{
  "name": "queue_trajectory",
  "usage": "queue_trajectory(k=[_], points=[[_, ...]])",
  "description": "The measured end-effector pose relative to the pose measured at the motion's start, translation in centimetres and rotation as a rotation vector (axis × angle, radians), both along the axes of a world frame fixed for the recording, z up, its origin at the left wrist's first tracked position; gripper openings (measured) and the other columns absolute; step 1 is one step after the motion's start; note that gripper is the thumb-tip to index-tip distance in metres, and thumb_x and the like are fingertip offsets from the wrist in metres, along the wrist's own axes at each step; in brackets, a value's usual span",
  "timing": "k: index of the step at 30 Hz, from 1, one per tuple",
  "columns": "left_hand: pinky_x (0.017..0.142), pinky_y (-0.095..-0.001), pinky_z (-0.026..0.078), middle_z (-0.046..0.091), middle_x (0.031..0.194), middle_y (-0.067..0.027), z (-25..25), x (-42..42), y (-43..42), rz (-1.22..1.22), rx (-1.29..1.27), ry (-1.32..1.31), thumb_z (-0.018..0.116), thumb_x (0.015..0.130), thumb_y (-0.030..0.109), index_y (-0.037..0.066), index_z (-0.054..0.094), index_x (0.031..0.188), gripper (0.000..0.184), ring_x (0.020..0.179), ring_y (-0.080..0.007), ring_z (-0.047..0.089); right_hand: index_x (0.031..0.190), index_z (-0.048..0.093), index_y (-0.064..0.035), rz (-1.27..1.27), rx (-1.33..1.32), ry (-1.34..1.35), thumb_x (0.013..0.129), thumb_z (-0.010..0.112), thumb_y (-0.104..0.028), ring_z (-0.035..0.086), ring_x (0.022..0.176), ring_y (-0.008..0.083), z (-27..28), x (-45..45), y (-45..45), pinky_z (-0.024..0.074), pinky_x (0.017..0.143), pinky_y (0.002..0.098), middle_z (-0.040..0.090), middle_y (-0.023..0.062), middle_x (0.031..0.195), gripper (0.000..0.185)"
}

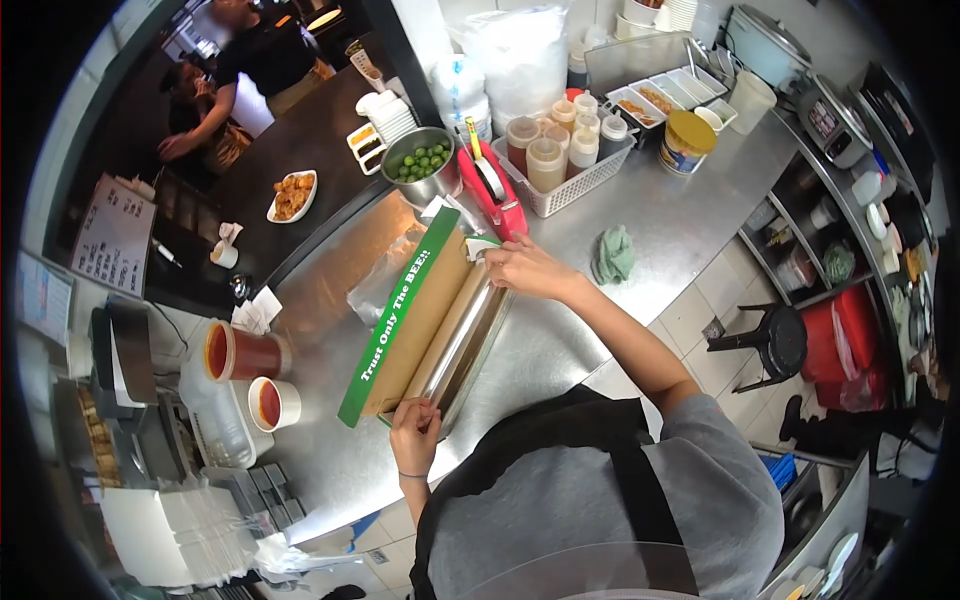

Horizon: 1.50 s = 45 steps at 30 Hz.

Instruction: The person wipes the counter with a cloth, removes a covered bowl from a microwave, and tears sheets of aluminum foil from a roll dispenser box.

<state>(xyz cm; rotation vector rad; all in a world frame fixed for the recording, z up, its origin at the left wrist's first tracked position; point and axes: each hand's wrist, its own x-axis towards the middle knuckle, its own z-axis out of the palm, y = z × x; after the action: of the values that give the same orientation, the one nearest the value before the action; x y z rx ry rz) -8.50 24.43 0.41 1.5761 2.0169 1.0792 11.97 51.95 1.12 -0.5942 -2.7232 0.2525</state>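
Note:
An opened long cardboard box (400, 315) with a green edge lettered "Trust Only The BEE!!" lies at a slant on the steel counter (340, 470). Inside it is a shiny roll of clear film (457, 345). My left hand (414, 432) is at the near end of the box, its fingers pinched together at the roll's end; what they grip is too small to name. At the far end, my right hand (525, 268) has its fingers closed around the roll's end and the box edge. A red tape dispenser (493, 192) stands just beyond my right hand.
A metal bowl of limes (420, 163), a basket of sauce bottles (575, 185) and a yellow tub (688, 140) stand behind. A green cloth (613, 254) lies to the right. Red sauce containers (265, 355) are at left. Two people (270, 55) are beyond the pass counter.

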Motion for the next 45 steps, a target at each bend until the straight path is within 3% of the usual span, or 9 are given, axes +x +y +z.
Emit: queue_trajectory(k=[4,9,14,20,25,31,33,44,45], points=[[0.057,-0.0252,0.051,0.061,0.094,-0.0113,0.0,0.0,0.0,0.004,0.053,-0.016,0.065,0.072,-0.004,-0.003,0.06,0.075,0.005,0.07,-0.0157,0.061,0.069,0.061,-0.0088,-0.009,0.065,0.158,0.075,0.057,-0.013,0.055,0.089,0.0212,-0.4,0.5,-0.6,0.039,0.086,0.0412,0.055,0.0018,0.091,0.008],[0.054,-0.0297,0.049,0.062,0.089,-0.0127,1.2,0.0,0.0,-0.006,0.167,0.111,0.067,0.069,0.001,-0.001,0.058,0.07,0.009,0.07,-0.023,0.06,0.078,0.062,-0.0088,-0.038,0.1,0.197,0.074,0.057,-0.013,0.054,0.094,0.0206,0.4,0.6,-1.1,0.0374,0.092,0.0419,0.053,0.0036,0.101,0.007],[0.058,-0.0284,0.047,0.064,0.091,-0.0117,1.1,0.0,-0.3,0.033,0.207,0.129,0.068,0.066,0.0,0.001,0.063,0.07,0.007,0.071,-0.0203,0.059,0.082,0.062,-0.0093,-0.036,0.139,0.198,0.072,0.058,-0.013,0.049,0.103,0.0207,2.0,0.8,-1.4,0.0322,0.1,0.0444,0.052,0.0041,0.105,0.011],[0.067,-0.0331,0.047,0.065,0.091,-0.0107,1.2,0.1,-0.8,0.123,0.232,-0.042,0.07,0.065,0.002,0.003,0.061,0.067,0.009,0.079,-0.0247,0.059,0.079,0.064,-0.0107,-0.009,0.232,0.227,0.072,0.062,-0.016,0.048,0.107,0.0215,3.7,0.3,-0.9,0.0289,0.101,0.0478,0.054,0.0031,0.107,0.01],[0.057,-0.0232,0.043,0.066,0.091,-0.0082,1.5,0.5,-0.4,0.182,0.363,-0.191,0.07,0.069,-0.001,0.004,0.062,0.068,0.009,0.075,-0.0124,0.058,0.083,0.063,-0.0126,-0.021,-0.027,0.218,0.077,0.064,-0.022,0.045,0.11,0.0252,2.9,0.7,0.0,0.0302,0.097,0.0493,0.053,0.0042,0.109,0.012],[0.067,-0.0246,0.045,0.061,0.094,-0.0101,0.1,0.7,-0.1,0.234,0.35,-0.384,0.067,0.072,-0.004,0.002,0.06,0.068,0.01,0.082,-0.0141,0.057,0.083,0.065,-0.0102,0.392,-0.491,0.366,0.072,0.069,-0.015,0.056,0.091,0.021,1.0,0.3,4.3,0.0435,0.081,0.0333,0.06,0.0047,0.089,0.012],[0.07,-0.026,0.045,0.059,0.095,-0.0106,-0.5,0.5,-0.2,0.205,0.344,-0.4,0.066,0.073,-0.004,0.001,0.059,0.068,0.01,0.084,-0.0152,0.057,0.078,0.065,-0.0082,0.351,-0.637,0.299,0.07,0.071,-0.015,0.058,0.089,0.0183,1.0,0.6,4.5,0.0444,0.078,0.0336,0.062,0.0042,0.087,0.012],[0.08,-0.03,0.044,0.058,0.094,-0.0115,-0.6,0.6,-1.1,0.119,0.382,-0.323,0.065,0.074,-0.009,0.0,0.057,0.071,0.012,0.089,-0.0189,0.056,0.07,0.063,-0.0099,0.116,-0.497,0.307,0.067,0.069,-0.012,0.058,0.086,0.0169,2.2,1.8,2.7,0.0285,0.087,0.0393,0.061,-0.0002,0.081,0.007],[0.081,-0.0296,0.044,0.058,0.095,-0.0122,-0.6,0.6,-1.2,0.089,0.386,-0.284,0.064,0.075,-0.011,-0.001,0.056,0.073,0.013,0.09,-0.0187,0.056,0.072,0.063,-0.012,0.107,-0.515,0.261,0.07,0.069,-0.013,0.053,0.096,0.0162,2.6,2.0,2.7,0.0254,0.092,0.0412,0.06,-0.0025,0.086,0.006]])
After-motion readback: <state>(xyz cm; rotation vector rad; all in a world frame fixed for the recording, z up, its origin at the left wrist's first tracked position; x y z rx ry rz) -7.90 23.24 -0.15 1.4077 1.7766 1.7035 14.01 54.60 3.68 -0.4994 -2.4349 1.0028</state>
